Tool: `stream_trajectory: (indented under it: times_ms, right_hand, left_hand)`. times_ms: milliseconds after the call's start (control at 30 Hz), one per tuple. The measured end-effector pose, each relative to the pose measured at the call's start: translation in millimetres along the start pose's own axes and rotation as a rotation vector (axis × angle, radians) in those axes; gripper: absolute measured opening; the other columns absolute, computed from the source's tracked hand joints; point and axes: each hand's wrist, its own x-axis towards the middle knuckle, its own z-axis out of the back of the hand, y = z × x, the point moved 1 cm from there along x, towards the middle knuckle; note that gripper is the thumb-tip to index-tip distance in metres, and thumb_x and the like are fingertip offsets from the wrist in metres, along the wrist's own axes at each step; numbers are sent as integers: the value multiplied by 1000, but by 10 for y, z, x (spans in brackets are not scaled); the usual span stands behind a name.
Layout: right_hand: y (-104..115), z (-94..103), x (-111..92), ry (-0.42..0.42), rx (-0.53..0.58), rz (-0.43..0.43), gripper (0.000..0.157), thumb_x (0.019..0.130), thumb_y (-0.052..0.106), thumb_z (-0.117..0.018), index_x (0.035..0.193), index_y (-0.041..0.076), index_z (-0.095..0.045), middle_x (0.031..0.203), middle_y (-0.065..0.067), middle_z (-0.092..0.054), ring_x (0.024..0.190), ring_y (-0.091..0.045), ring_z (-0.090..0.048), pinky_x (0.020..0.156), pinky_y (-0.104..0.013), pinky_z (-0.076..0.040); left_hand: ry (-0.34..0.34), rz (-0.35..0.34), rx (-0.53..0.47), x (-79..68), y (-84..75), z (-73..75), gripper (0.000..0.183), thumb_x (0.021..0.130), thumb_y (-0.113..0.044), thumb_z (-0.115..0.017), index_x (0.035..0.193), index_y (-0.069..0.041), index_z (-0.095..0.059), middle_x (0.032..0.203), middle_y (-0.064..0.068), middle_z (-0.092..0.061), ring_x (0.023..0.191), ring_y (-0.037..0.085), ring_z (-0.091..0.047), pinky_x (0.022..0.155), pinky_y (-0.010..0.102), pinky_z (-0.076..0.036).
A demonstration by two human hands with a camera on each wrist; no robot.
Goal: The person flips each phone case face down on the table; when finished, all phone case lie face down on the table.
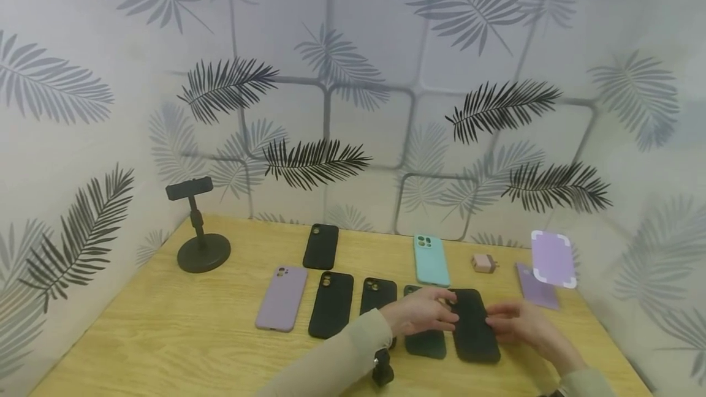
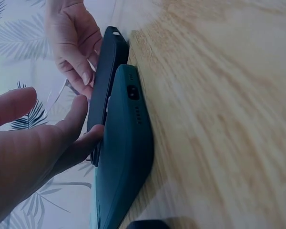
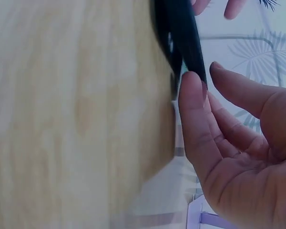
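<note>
A black phone case (image 1: 477,327) lies at the right end of a row of cases, between the two hands. My left hand (image 1: 421,312) reaches over a dark green phone case (image 1: 426,345), its fingertips at the black case's left edge. In the left wrist view the thumb of that hand stands apart from its fingers, beside the green case (image 2: 126,148). Fingertips of my right hand (image 1: 521,325) touch the black case's right edge. In the right wrist view a narrow gap shows between the thumb and the case (image 3: 187,36).
More phone cases lie leftward: a lilac one (image 1: 282,299) and several black ones. Behind stand a turquoise case (image 1: 432,260) and a charger plug (image 1: 483,263). A purple card-like item (image 1: 553,259) leans at right. A black stand (image 1: 203,252) is at far left.
</note>
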Motion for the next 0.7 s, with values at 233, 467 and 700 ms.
stream_trajectory:
  times_ms: [233,467,700]
  right_hand:
    - [-27,14,3,64,15,-1,51,96,11,-62,128,-25,-44,113,-24,-68,96,-23,-70,81,-37,-61]
    - [9,-20,24,51,-5,17,51,99,18,-59,133,-18,-45,120,-25,-65,100,-23,-68,81,-37,-60]
    - [207,-168,89,47,-46,35,55,101,29,-56,135,-13,-47,110,-17,-64,90,-17,-62,75,-32,-59]
  left_hand:
    - [18,8,9,-29,-38,56,59,92,10,-54,147,10,-32,146,27,-39,130,40,-48,108,50,-44]
    - [-15,-7,93,-76,-106,191,45,95,-4,-60,138,2,-50,131,24,-58,118,37,-61,92,44,-57]
    - [2,-39,148,-195,-116,375,36,97,-8,-59,133,-2,-57,123,23,-66,99,23,-70,80,36,-60]
